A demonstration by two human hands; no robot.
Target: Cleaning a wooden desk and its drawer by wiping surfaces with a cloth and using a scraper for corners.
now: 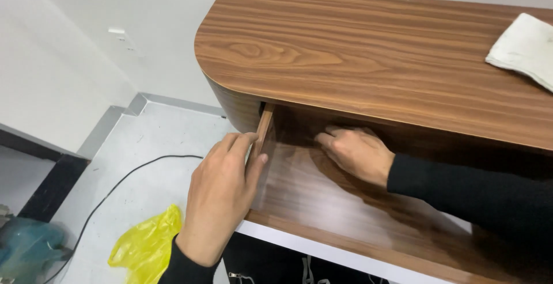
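A dark walnut-grain cabinet (368, 53) with a rounded top corner stands in front of me. My left hand (222, 194) grips the thin wooden side panel (264, 127) at the left edge of the open compartment, thumb on its inner face. My right hand (357, 151), in a black sleeve, reaches inside the compartment with its fingers bent against the upper back corner under the top board. The glossy inner shelf (322, 197) lies below both hands. Nothing loose is visible in the right hand.
A folded white cloth (527, 48) lies on the cabinet top at the far right. On the grey floor to the left are a black cable (124, 177), a crumpled yellow plastic bag (147, 243) and a teal object (26, 249). White walls close in behind.
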